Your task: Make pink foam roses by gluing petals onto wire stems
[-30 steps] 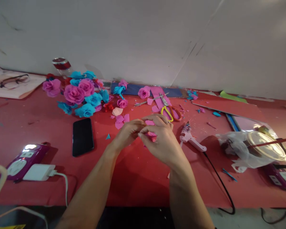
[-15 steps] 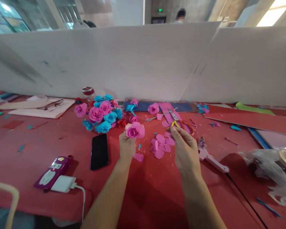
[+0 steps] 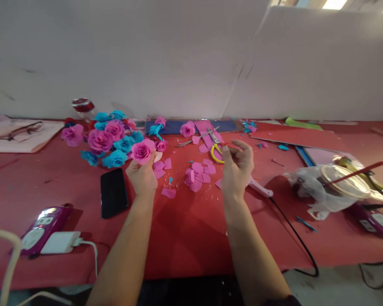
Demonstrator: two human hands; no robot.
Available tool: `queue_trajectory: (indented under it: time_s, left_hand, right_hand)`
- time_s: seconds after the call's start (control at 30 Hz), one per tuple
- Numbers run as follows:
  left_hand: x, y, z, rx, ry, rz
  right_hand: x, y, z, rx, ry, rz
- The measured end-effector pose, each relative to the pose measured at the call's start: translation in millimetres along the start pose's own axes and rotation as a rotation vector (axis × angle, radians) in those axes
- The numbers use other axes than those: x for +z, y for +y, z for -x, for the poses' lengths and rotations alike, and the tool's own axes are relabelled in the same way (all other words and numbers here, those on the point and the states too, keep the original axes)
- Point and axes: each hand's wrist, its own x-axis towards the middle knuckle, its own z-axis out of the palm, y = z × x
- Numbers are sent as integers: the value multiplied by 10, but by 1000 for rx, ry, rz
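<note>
My left hand (image 3: 142, 177) is closed on a pink paper rose (image 3: 143, 151), held upright with its face toward me, just right of a bunch of pink and blue paper flowers (image 3: 100, 140). My right hand (image 3: 238, 168) has thumb and forefinger pinched together, the other fingers curled; whether anything small is between them I cannot make out. Beside its fingertips lie scissors with a yellow handle (image 3: 217, 154), partly hidden. Between my hands, cut pink petals (image 3: 196, 175) lie in a loose pile. The handle of what looks like a glue gun (image 3: 260, 188) rests by my right wrist, its front end hidden.
A black phone (image 3: 114, 193) and a purple power strip (image 3: 43, 225) with a white charger lie at left. Toward the right are a plastic bag (image 3: 309, 180), a round tub (image 3: 344, 182) and a black cord (image 3: 298, 238). A grey partition (image 3: 130, 63) stands behind the red table.
The view has tipped down and swung right. My hands have moved apart: the rose is closer to the flower bunch, and my right hand is farther forward, near the yellow handle.
</note>
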Motion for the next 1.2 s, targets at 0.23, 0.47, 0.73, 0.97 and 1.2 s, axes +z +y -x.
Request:
queue_trajectory:
  time_s: [0.23,0.47,0.73,0.97,1.2]
  left_hand:
    - [-28,95,-74,6,-32,86]
    - [-54,69,-78,27,-30,-38]
    - [-63,-38,13,92,-99,-136]
    - [-25,20,105,-34,-214,-49]
    - [-70,-31,200,-28,-337,-248]
  right_hand:
    - [-82,248,-69,-52,-626,612]
    - [-37,216,206,-82,-867,909]
    - [11,293,323,-128,-891,1083]
    - [-6,373,170,121,-756,673]
    - [41,281,197,364,-641,39]
